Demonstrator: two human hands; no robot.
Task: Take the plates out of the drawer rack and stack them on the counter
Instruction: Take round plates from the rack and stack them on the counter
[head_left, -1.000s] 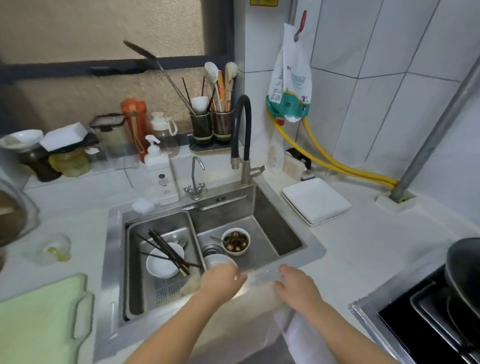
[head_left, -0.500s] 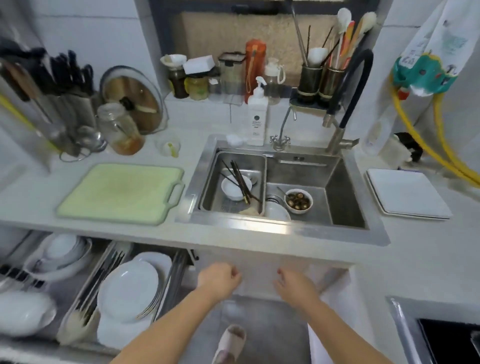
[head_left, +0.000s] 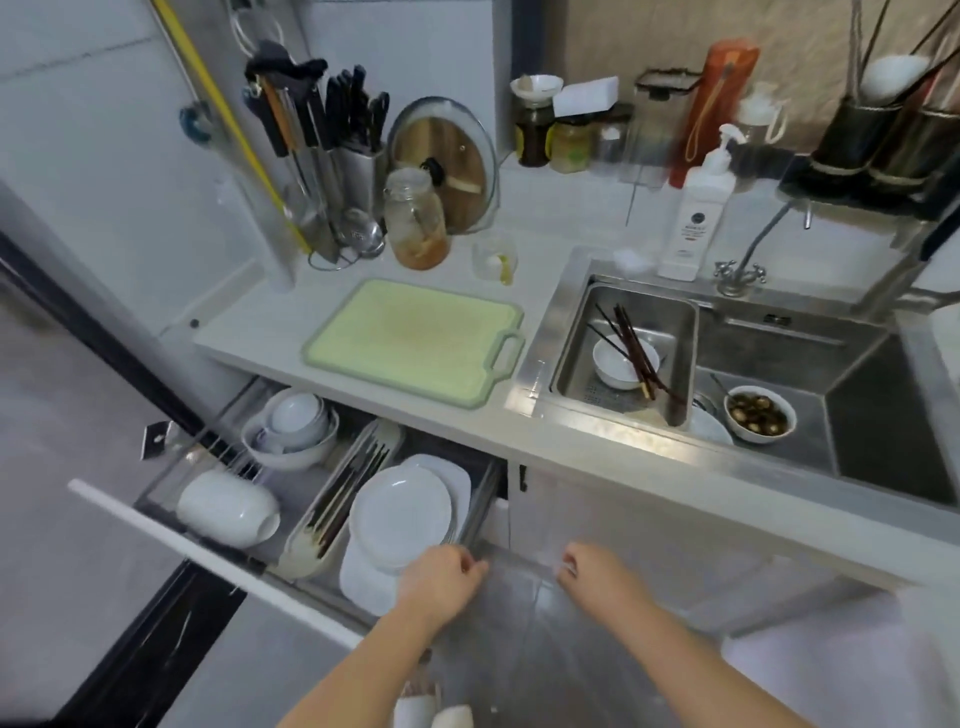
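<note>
The drawer rack (head_left: 483, 499) under the counter (head_left: 270, 332) stands pulled out. Several white plates (head_left: 400, 512) lean together in its right-hand section, with one more white plate (head_left: 363, 582) lying lower at the front. My left hand (head_left: 441, 577) hovers just right of the plates, at the drawer's right front corner, fingers curled and holding nothing. A little further right, my right hand (head_left: 597, 577) is in front of the cabinet door, also curled and empty. Neither hand touches a plate.
White bowls (head_left: 296, 426) and an overturned bowl (head_left: 228, 506) fill the drawer's left side; a tray of chopsticks (head_left: 343, 493) lies in the middle. A green cutting board (head_left: 415, 338) covers the counter above. The sink (head_left: 623, 353) holds dishes. A knife block (head_left: 337, 156) and a jar (head_left: 415, 223) stand behind.
The view has swung from the sink down and left to the open drawer. Both hands have dropped below the counter edge, to the drawer's right front corner.
</note>
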